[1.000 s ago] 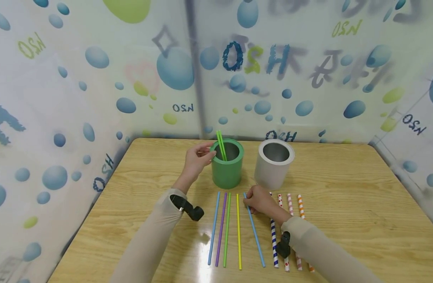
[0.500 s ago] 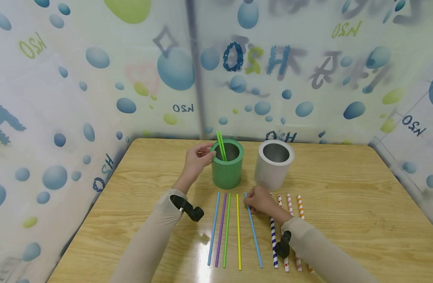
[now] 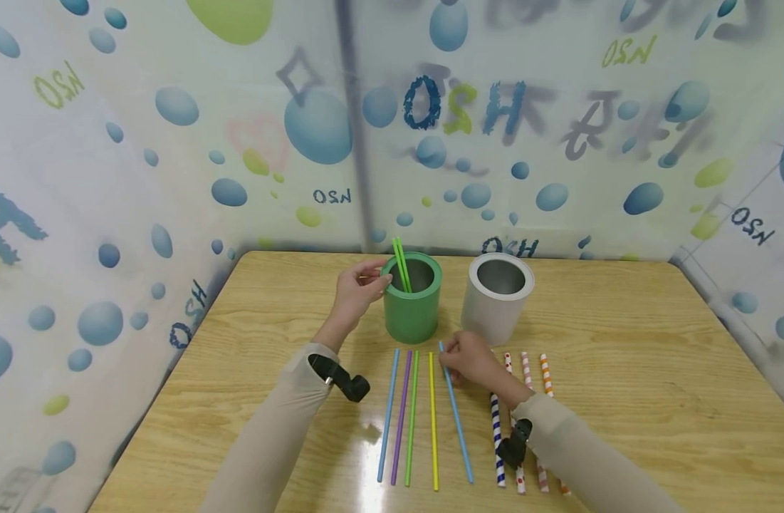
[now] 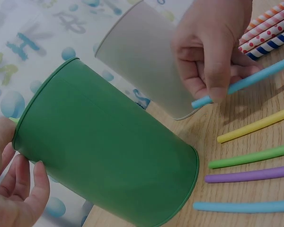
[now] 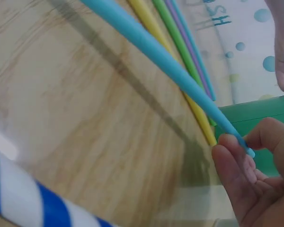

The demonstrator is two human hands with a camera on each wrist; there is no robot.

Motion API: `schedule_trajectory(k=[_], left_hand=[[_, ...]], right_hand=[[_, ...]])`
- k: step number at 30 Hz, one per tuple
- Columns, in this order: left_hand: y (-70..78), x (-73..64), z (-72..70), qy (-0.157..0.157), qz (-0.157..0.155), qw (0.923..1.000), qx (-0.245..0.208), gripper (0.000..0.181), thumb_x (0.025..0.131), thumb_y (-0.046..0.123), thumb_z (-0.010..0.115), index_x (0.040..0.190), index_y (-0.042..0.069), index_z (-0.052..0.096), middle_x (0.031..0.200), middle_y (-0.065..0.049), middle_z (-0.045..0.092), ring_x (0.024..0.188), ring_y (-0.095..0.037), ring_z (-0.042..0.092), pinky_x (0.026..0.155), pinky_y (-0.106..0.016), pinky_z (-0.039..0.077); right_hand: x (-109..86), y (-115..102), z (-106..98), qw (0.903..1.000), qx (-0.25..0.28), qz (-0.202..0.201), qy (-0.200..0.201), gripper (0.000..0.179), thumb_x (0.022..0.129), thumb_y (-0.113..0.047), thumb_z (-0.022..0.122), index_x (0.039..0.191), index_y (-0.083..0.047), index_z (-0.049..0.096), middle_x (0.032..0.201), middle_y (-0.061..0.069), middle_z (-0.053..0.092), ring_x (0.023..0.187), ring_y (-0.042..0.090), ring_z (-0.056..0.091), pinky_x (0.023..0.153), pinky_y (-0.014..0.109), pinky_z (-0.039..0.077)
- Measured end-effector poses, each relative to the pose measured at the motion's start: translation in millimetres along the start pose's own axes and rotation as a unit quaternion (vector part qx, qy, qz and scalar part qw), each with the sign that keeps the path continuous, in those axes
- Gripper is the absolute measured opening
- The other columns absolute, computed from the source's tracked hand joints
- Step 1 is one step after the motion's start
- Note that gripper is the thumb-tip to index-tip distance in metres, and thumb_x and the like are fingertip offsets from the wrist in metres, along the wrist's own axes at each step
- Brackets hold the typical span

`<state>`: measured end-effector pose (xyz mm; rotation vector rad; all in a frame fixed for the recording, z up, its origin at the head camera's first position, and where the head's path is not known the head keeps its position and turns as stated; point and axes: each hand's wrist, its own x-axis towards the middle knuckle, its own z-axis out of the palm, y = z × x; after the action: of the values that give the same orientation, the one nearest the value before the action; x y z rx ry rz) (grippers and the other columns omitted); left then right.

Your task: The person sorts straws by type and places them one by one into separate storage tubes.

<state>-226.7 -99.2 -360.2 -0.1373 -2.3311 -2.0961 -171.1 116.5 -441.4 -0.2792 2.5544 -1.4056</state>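
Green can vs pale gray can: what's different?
Color: the green can is green all over; the pale gray can is light gray outside.
Contents: two green straws stick out of the green can; none shows above the pale gray can's rim.
Contact: the left hand holds the green can's rim, not the pale gray can's.
Shared: both upright, open-topped cylinders.

The right hand pinches a blue straw near its tip, with a green container just behind the hand, a yellow straw, green straw, purple straw and second blue straw beyond the hand, and a striped straw well apart from it.
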Motion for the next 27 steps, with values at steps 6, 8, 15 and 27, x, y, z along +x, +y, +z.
schedule_trajectory(k=[6,8,15,27], left_hand=[[-21.2,14.3,-1.9,0.001,-0.003,1.0,-0.007,0.036,0.085,0.007,0.065,0.119,-0.001,0.058,0.094,-0.009,0.051,0.079,-0.012,0.052,0.074,-0.037,0.054],[-24.5,16.0,-1.9,0.004,0.0,1.0,-0.008,0.036,0.084,0.008,0.065,0.119,0.001,0.059,0.095,-0.009,0.051,0.08,-0.013,0.053,0.074,-0.037,0.054],[-26.3,15.8,-1.0,0.011,0.008,0.9999,-0.004,0.032,0.084,0.008,0.066,0.116,0.003,0.062,0.094,-0.009,0.052,0.081,-0.015,0.054,0.071,-0.034,0.054],[-26.1,15.8,-1.9,0.013,0.01,0.9999,-0.002,0.032,0.084,0.008,0.066,0.115,0.004,0.062,0.094,-0.01,0.052,0.081,-0.016,0.054,0.072,-0.036,0.054]], right_hand=[[0.0,-7.5,-4.8,0.999,-0.001,-0.042,0.012,0.008,0.076,0.001,0.056,0.082,0.006,0.056,0.051,0.005,0.057,0.042,0.019,0.056,0.041,0.027,0.048],[0.5,-9.3,-5.8,0.9991,0.005,-0.04,0.016,0.008,0.077,0.001,0.056,0.083,0.007,0.055,0.052,0.006,0.057,0.042,0.018,0.055,0.042,0.027,0.048],[1.0,-16.7,-10.6,0.9985,0.023,-0.044,0.021,0.008,0.078,0.002,0.056,0.084,0.007,0.054,0.056,0.006,0.058,0.043,0.018,0.055,0.043,0.029,0.049],[1.3,-42.2,-27.5,0.995,0.027,-0.09,0.031,0.007,0.08,0.002,0.056,0.084,0.007,0.053,0.062,0.01,0.06,0.052,0.035,0.059,0.046,0.032,0.051]])
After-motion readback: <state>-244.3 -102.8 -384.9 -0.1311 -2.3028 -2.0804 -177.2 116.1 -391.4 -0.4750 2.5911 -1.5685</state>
